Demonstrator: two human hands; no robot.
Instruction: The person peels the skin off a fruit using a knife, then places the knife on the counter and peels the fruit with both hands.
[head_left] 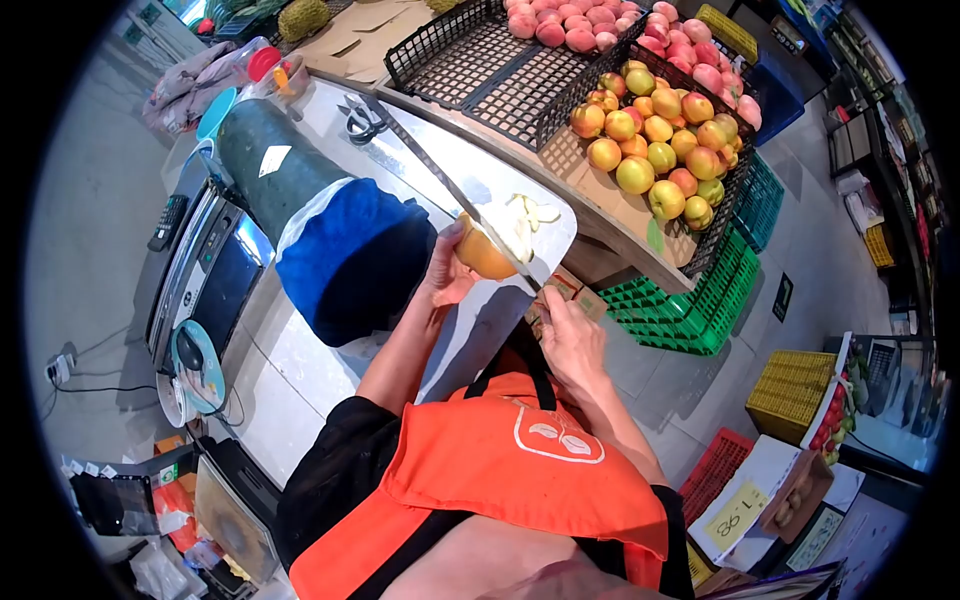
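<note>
My left hand (pixel 448 268) is closed around a round orange-yellow fruit (pixel 485 252), whose exact kind I cannot tell. In my right hand (pixel 572 338) is the handle of a long knife (pixel 430 165). Its blade runs up and left across the fruit; whether it cuts in is unclear. Pale peelings or slices (pixel 540 213) lie beside the fruit on the white counter end (pixel 562 222). To the left of my hands rests a large dark green gourd (pixel 250 135), its near end covered by blue material (pixel 320 240).
Scissors (pixel 362 122) lie on the counter near the blade's far end. Beyond stand black crates of nectarine-like fruit (pixel 655 140) and peaches (pixel 575 25). A green crate (pixel 700 305) sits below at right. A monitor-like device (pixel 215 265) and a mouse (pixel 188 348) are at left.
</note>
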